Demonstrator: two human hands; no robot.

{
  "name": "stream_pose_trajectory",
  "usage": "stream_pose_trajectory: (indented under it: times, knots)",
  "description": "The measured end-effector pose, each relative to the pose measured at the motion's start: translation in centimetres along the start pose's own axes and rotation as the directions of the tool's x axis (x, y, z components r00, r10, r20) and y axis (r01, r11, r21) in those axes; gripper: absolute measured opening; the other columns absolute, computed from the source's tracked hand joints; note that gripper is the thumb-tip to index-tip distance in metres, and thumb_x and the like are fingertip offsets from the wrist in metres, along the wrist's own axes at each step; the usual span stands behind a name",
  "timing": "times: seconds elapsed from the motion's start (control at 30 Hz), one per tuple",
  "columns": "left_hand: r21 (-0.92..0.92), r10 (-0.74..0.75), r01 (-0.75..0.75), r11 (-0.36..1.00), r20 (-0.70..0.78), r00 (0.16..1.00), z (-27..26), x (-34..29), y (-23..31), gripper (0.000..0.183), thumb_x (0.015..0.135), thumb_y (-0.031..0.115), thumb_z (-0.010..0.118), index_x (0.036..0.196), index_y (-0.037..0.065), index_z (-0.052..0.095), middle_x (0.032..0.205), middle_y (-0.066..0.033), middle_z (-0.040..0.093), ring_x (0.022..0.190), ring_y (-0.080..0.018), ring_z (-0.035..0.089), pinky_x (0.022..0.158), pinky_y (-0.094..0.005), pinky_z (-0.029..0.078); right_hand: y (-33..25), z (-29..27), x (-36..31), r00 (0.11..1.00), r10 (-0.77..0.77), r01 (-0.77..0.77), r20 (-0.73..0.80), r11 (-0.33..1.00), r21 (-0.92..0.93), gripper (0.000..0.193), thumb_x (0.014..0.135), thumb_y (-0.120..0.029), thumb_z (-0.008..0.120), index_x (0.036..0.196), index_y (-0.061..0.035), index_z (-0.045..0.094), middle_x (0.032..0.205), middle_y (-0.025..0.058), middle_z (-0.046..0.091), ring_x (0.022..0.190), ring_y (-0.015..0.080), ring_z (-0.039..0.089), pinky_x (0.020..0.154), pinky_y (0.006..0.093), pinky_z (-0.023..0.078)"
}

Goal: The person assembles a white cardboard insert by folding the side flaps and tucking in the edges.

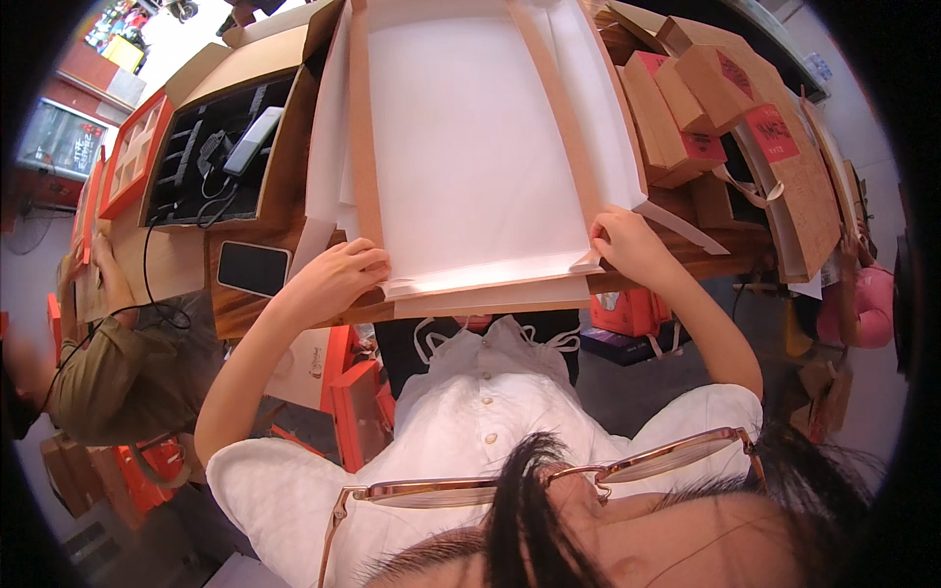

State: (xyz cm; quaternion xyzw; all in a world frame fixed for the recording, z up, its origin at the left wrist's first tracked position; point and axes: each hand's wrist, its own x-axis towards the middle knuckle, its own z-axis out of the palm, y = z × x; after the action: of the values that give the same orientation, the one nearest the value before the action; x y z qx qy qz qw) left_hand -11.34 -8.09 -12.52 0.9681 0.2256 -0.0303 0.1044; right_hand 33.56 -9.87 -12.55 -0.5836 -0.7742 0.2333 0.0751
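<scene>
A large cardboard box [461, 137], white inside with brown side strips, lies in front of me on the wooden table, its near edge toward my body. At its near left corner my left hand [343, 274] has its fingers bent and pressed together on the cardboard. My right hand [623, 240] pinches the near right corner, where a small white fold shows between the fingers. Along the near side a white flap [490, 274] is folded up, and another panel sticks out below it. A loose white flap spreads outward beside my right hand.
On the left stands an open carton [225, 147] with black lining, a white device and cables. A phone [253, 268] lies near my left forearm. Brown boxes with red labels [686, 108] are piled on the right. A co-worker in an olive sleeve [137, 367] is at left, another in pink [867, 306] at right.
</scene>
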Motion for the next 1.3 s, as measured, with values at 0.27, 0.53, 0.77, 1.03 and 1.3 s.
stream_pose_trajectory:
  times: [0.27,0.53,0.77,1.03,1.3]
  knots:
    - [-0.240,-0.081,0.076,0.968,-0.010,0.997,-0.4,0.6,-0.1,0.019,0.085,0.007,0.062,0.099,0.003,0.073,0.110,-0.0053,0.069,0.107,-0.0228,0.059,0.097,-0.0325,0.048,-1.1,-2.8,0.5,0.967,-0.009,-0.035,0.255,0.985,0.167,0.024,0.084,-0.016,0.072,0.095,0.0055,0.071,0.090,0.0170,0.061,0.082,0.0280,0.062,0.076,0.0348,0.051]
    - [-0.433,-0.269,0.248,0.866,0.014,0.963,0.1,0.8,0.5,0.016,0.091,0.010,0.061,0.098,0.001,0.072,0.103,-0.0113,0.070,0.093,-0.0290,0.066,0.086,-0.0368,0.053,-0.8,-3.2,1.0,0.957,0.007,-0.088,0.290,0.960,0.267,0.028,0.080,-0.018,0.077,0.094,0.0064,0.072,0.090,0.0165,0.063,0.079,0.0265,0.063,0.073,0.0337,0.050]
    - [-0.506,-0.394,0.360,0.784,0.042,0.918,-0.1,1.4,1.2,0.014,0.090,0.008,0.062,0.095,0.000,0.072,0.098,-0.0132,0.069,0.091,-0.0311,0.065,0.084,-0.0374,0.053,-1.4,-1.0,1.4,0.990,0.025,-0.056,0.137,0.971,0.234,0.022,0.072,-0.014,0.080,0.081,0.0040,0.073,0.079,0.0175,0.062,0.077,0.0288,0.062,0.069,0.0357,0.049]
    - [-0.655,-0.428,0.371,0.659,0.079,0.900,-0.5,2.1,0.9,0.010,0.083,0.004,0.072,0.091,-0.001,0.076,0.090,-0.0139,0.072,0.083,-0.0271,0.068,0.077,-0.0337,0.056,-2.1,-0.8,1.4,0.996,-0.085,0.086,-0.012,0.984,0.157,0.017,0.071,-0.008,0.081,0.078,0.0032,0.070,0.079,0.0123,0.062,0.070,0.0228,0.061,0.065,0.0324,0.049]
    - [-0.728,-0.512,0.398,0.559,0.075,0.856,-0.3,2.5,1.3,0.010,0.083,0.003,0.072,0.091,-0.002,0.076,0.088,-0.0157,0.073,0.075,-0.0240,0.070,0.073,-0.0290,0.056,-2.4,-1.0,1.4,0.987,-0.001,-0.044,0.159,0.959,0.280,0.015,0.076,-0.006,0.076,0.084,0.0047,0.068,0.075,0.0169,0.066,0.067,0.0276,0.066,0.064,0.0336,0.051]
